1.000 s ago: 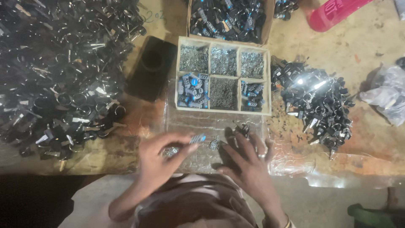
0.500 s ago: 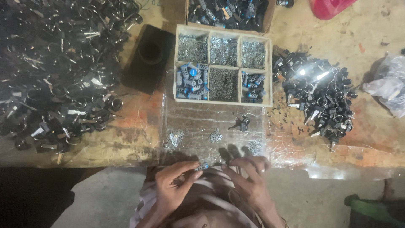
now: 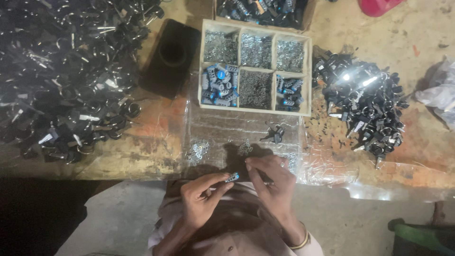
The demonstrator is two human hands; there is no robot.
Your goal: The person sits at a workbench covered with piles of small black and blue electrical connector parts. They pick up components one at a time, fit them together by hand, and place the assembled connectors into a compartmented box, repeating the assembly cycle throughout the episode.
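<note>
At the desk (image 3: 142, 156) edge, six o'clock of the compartment tray (image 3: 256, 109), the left hand (image 3: 201, 199) pinches a small blue-tipped part (image 3: 232, 178) while the right hand (image 3: 272, 178), fingers curled, steadies it.

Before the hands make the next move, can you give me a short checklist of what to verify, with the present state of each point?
1. Left hand has the small blue-and-silver part pinched at its fingertips: ok.
2. Right hand is close to that part, fingertips beside it: ok.
3. What the right hand itself holds: cannot tell, too small.
4. Wooden compartment tray is upright on the bench, with blue parts and metal pieces sorted apart: ok.
5. Clear plastic sheet in front of the tray has only small clusters of loose metal pieces: ok.
6. Pile of black parts lies apart from the tray: ok.
</note>
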